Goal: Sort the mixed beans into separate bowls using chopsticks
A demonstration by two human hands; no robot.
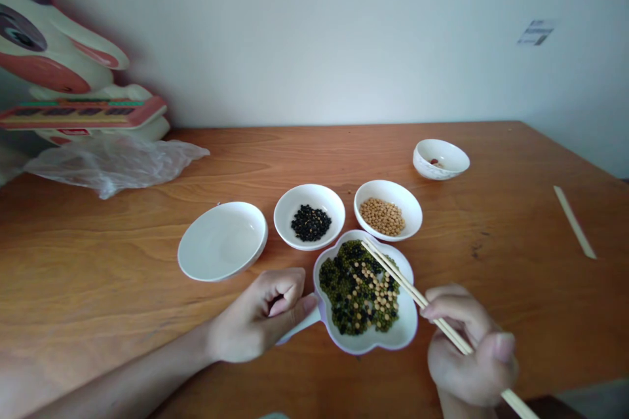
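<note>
My left hand [265,317] is closed around the handle of a white, flower-shaped dish [409,327] with a pale purple rim. Mixed green, black and tan beans [361,294] lie in that dish. With my right hand [472,347] I grip a pair of wooden chopsticks [400,279], their tips over the upper part of the mixture. Behind the dish stand a white bowl of black beans [311,222] and a white bowl of tan soybeans [382,217]. A white bowl [223,242] with nothing visible in it sits to the left.
Farther back on the wooden table [515,222] is a small white bowl [441,160] with a few reddish and pale bits. A flat paper strip [574,222] lies at the right. Crumpled clear plastic [120,160] and a cow-shaped toy keyboard [83,72] occupy the back left, against the wall.
</note>
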